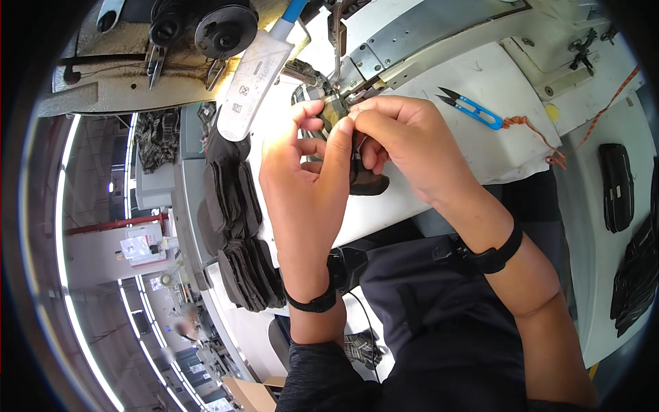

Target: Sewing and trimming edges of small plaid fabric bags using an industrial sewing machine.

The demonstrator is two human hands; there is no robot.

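A small camouflage fabric piece point(369, 181) with a dark rounded lower end lies at the sewing machine's needle area point(334, 88). My left hand point(307, 165) has curled fingers on its left side, the thumb reaching over to meet the right hand's fingertips. From the right, my right hand point(412, 141) pinches the upper edge of the fabric between thumb and forefinger, its other fingers folded beneath. The thumbs nearly touch, and they hide exactly what lies between the tips. Blue thread snips point(473, 110) rest on the white work surface, right of my right hand.
A white lamp point(254, 86) on a blue neck hangs close above my left hand. Stacks of dark fabric pieces point(232, 199) line the left table edge. More dark pieces point(618, 187) lie at the far right. An orange cord point(532, 126) trails from the snips.
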